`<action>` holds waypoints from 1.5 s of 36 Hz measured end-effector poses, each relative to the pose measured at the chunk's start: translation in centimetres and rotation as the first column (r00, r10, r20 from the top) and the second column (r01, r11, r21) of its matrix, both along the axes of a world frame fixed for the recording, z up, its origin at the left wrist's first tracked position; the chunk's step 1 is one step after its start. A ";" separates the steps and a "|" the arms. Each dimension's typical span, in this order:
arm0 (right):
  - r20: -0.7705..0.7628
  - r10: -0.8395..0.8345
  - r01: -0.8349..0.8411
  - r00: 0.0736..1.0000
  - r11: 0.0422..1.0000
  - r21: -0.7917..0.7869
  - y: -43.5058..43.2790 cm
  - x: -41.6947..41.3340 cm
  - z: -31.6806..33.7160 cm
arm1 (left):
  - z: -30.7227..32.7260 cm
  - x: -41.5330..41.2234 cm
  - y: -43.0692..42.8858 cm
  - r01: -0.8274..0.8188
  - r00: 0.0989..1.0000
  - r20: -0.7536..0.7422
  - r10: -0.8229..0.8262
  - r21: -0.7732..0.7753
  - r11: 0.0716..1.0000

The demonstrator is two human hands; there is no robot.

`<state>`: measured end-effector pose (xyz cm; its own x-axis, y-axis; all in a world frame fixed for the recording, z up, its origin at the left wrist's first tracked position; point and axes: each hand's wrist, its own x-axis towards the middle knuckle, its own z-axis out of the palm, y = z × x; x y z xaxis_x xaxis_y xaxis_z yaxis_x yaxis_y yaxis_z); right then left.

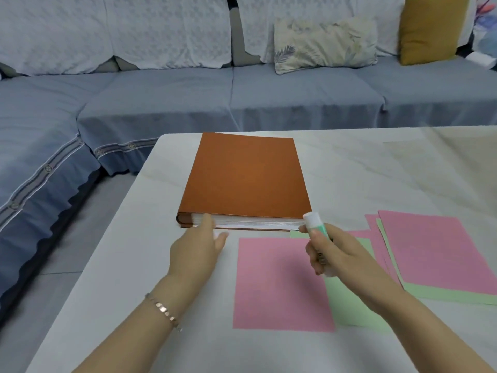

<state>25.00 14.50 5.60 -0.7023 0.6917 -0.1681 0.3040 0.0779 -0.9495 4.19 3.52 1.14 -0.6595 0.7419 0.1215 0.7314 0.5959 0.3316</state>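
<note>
A thick orange-brown album [247, 176] lies closed on the white table [134, 265], its page edges facing me. My left hand [197, 244] reaches to the album's near left corner, and its fingers touch the page edges. My right hand [333, 253] grips a glue stick [316, 224] with a white cap and green body, held upright near the album's near right corner. A pink sheet [279, 286] lies flat on the table between my hands, overlapping a green sheet [352, 305].
A loose pile of pink and green sheets [435, 254] lies at the right. A blue sofa [215, 98] runs behind the table and down the left, with a patterned cushion [322, 44] and a yellow cushion [430, 28] on it.
</note>
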 end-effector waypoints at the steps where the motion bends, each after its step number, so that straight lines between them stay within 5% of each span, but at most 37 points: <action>1: -0.030 -0.012 0.010 0.999 0.996 -0.084 -0.2 -0.1 -0.3 | -1.0 -0.5 -0.2 0.010 1.000 -0.028 -0.012 -0.059 0.998; 5: -0.088 -0.097 0.065 0.991 0.948 -0.312 -0.6 -0.3 -1.6 | -3.9 -1.8 -1.4 0.059 0.995 -0.075 -0.072 -0.163 0.985; 11: -0.097 -0.092 0.064 0.991 0.964 -0.257 -0.9 -0.6 -2.3 | -5.2 -2.8 -2.2 0.137 0.987 -0.074 -0.146 -0.118 0.984; 13: -0.145 -0.088 0.050 0.985 0.968 -0.248 -1.0 -0.7 -2.2 | -4.5 -1.8 -1.9 0.128 0.989 -0.078 -0.127 0.003 0.992; 16: -0.254 -0.113 0.041 0.961 0.961 -0.273 -1.2 -0.9 -1.8 | -0.2 1.5 -0.8 0.061 0.956 0.259 -0.134 0.274 0.960; 19: -0.353 -0.130 0.027 0.927 0.959 -0.281 -1.4 -1.0 -1.1 | 4.2 5.0 -0.2 -0.062 0.566 0.805 -0.175 0.253 0.965; 21: -0.403 -0.112 0.003 0.908 0.965 -0.262 -1.6 -1.1 -0.6 | 5.5 6.7 -0.4 -0.019 0.241 0.957 -0.164 0.174 0.985; 24: -0.442 -0.104 -0.010 0.891 0.968 -0.249 -1.8 -1.0 -0.1 | 5.8 7.9 -0.6 -0.024 -0.053 0.990 -0.130 0.129 0.991; 29: -0.424 -0.118 -0.013 0.898 0.956 -0.294 -1.7 -0.5 -0.1 | 5.6 8.3 -0.2 -0.173 -0.307 0.945 -0.114 0.063 0.983; 33: -0.432 -0.148 -0.001 0.889 0.945 -0.326 -1.8 -0.4 -0.3 | 5.6 8.6 0.2 -0.250 -0.337 0.925 -0.177 0.093 0.964; 35: -0.432 -0.199 0.040 0.879 0.936 -0.350 -1.9 -0.4 -0.4 | 5.3 9.0 0.4 -0.312 -0.262 0.938 -0.228 0.141 0.940; 36: -0.432 -0.237 0.066 0.870 0.925 -0.374 -2.0 -0.5 -0.5 | 5.0 9.2 0.5 -0.335 -0.149 0.955 -0.257 0.195 0.922; 38: -0.419 -0.337 0.124 0.843 0.880 -0.458 -2.3 -0.7 -0.8 | 4.0 9.6 0.7 -0.332 0.242 0.905 -0.350 0.417 0.846; 40: -0.382 -0.437 0.180 0.814 0.815 -0.550 -2.8 -1.1 -1.1 | 2.9 9.0 0.9 -0.048 0.772 0.463 -0.435 0.725 0.687; 41: -0.358 -0.476 0.204 0.804 0.785 -0.585 -3.1 -1.3 -1.2 | 2.1 8.7 1.0 0.184 0.883 0.160 -0.442 0.748 0.638; 42: -0.342 -0.505 0.222 0.792 0.761 -0.609 -3.3 -1.5 -1.3 | 0.8 8.3 0.9 0.393 0.893 -0.130 -0.431 0.692 0.605; 43: -0.334 -0.525 0.236 0.783 0.746 -0.622 -3.6 -1.7 -1.3 | 0.1 8.2 0.8 0.452 0.878 -0.207 -0.432 0.657 0.603; 44: -0.332 -0.537 0.248 0.776 0.743 -0.622 -3.7 -1.7 -1.3 | 0.0 8.2 0.8 0.417 0.890 -0.156 -0.429 0.660 0.625; 46: -0.324 -0.542 0.286 0.776 0.759 -0.585 -3.6 -1.6 -1.2 | 2.0 8.7 0.5 0.095 0.881 0.276 -0.385 0.693 0.714; 48: -0.336 -0.518 0.293 0.787 0.792 -0.536 -3.4 -1.2 -1.2 | 3.6 9.3 0.6 -0.193 0.512 0.790 -0.338 0.489 0.851; 49: -0.343 -0.495 0.283 0.799 0.812 -0.511 -3.3 -1.1 -1.2 | 3.9 9.3 0.6 -0.213 0.351 0.889 -0.295 0.383 0.899; 51: -0.348 -0.440 0.263 0.828 0.852 -0.453 -3.3 -0.9 -0.9 | 4.5 9.1 0.5 -0.201 0.164 0.960 -0.228 0.259 0.945; 54: -0.346 -0.406 0.269 0.846 0.884 -0.382 -3.2 -0.7 -0.5 | 4.9 9.1 0.6 -0.274 0.005 0.975 -0.220 0.213 0.938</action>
<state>24.27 11.31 5.14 -0.4857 0.8583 -0.1655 -0.1594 -0.2731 -0.9487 13.29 4.16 6.00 -0.3235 0.8082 -0.4921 -0.4785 0.3089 0.8219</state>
